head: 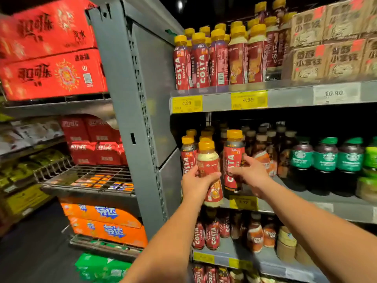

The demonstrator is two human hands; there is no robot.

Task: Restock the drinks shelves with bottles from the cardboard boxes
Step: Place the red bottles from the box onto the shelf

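Note:
My left hand [196, 185] grips a cream-and-red Costa coffee bottle [210, 164] with a yellow cap, held upright just in front of the middle shelf [295, 203]. My right hand [252, 173] holds a red Costa bottle [233, 160] that stands at the shelf's front edge, thumb and fingers around its lower half. Behind and to the left stand more yellow-capped Costa bottles [188, 154]. No cardboard box with loose bottles shows in this view.
The top shelf [289, 94] carries a full row of Costa bottles [218, 58] and brown cartons [330, 41]. Brown-capped bottles [265, 152] and green-capped bottles [326, 158] fill the middle shelf's right. A grey end panel [142, 111] stands left, with red cola cases [53, 74] and orange cases [102, 223] beyond.

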